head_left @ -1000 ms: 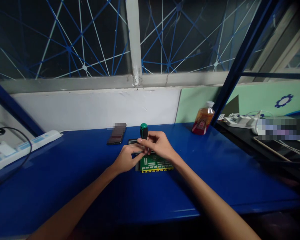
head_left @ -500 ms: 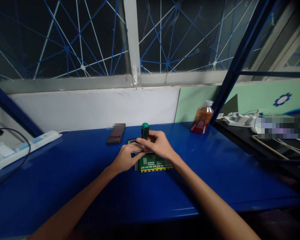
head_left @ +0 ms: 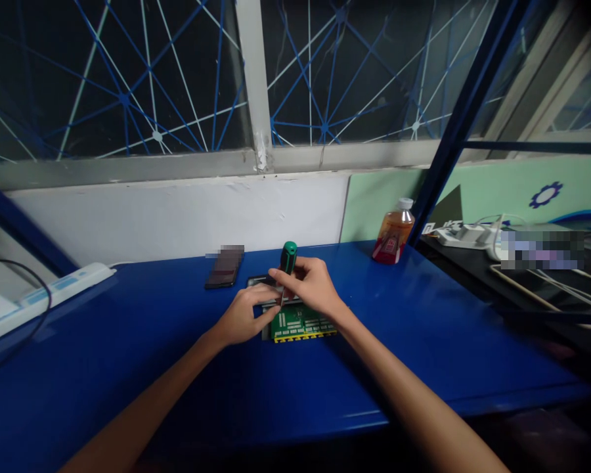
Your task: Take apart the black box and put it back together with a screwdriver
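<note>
My right hand [head_left: 311, 282] is closed around a screwdriver [head_left: 289, 257] with a green and black handle, which stands nearly upright, its top leaning slightly right. The thin shaft points down at a green circuit board [head_left: 295, 323] with a yellow strip along its near edge. My left hand [head_left: 246, 314] lies at the board's left side, thumb and fingers apart on either side of the shaft's tip. Whether a small screw lies at the tip cannot be made out. Behind the fingers, a dark tray-like piece [head_left: 257, 281] is partly covered by my hands.
On the blue table [head_left: 177, 368], a phone [head_left: 225, 268] lies behind and left of the board. A bottle of reddish drink [head_left: 394, 233] stands at the back right. A white power strip [head_left: 54, 299] with a black cable runs along the left edge.
The screwdriver handle has tilted slightly to the right. My left thumb and fingers have moved apart, and the shaft now shows between them. The whole view has shifted a little.
</note>
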A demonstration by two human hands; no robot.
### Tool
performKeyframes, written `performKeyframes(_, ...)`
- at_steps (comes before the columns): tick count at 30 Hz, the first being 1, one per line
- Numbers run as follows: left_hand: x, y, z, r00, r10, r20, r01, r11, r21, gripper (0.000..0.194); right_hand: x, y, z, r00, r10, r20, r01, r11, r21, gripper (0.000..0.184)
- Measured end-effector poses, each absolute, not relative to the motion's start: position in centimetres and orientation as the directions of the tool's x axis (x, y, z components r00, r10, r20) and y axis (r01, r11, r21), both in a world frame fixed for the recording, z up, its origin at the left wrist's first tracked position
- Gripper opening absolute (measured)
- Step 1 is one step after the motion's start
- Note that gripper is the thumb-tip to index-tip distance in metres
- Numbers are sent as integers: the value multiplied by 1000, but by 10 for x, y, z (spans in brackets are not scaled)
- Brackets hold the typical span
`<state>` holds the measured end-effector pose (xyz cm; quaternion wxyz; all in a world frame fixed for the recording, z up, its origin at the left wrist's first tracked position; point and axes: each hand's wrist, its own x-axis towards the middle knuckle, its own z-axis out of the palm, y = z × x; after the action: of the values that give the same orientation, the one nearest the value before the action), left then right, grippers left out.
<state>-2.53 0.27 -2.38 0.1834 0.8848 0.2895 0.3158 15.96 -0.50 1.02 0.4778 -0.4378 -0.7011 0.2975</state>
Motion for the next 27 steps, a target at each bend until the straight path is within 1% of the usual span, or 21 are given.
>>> performKeyframes(5, -27, 3, -22, 648, 608, 458, 412, -786, 461, 24, 161, -4, 11, -148, 898, 415, 331, 441, -834, 37)
performKeyframes(13, -27, 3, -22, 650, 611, 452, 417, -784, 460, 32, 160, -3, 8, -157, 900, 407, 362, 436, -824, 39)
performKeyframes(21, -28, 2, -22, 647, 635, 422, 427, -760, 490, 27, 163, -3, 11, -139, 903, 407, 331, 430, -840, 39)
performKeyframes(27, -28, 1, -22, 648, 639, 416, 428, -756, 495, 25, 162, -3, 10, -151, 907, 394, 343, 422, -839, 40)
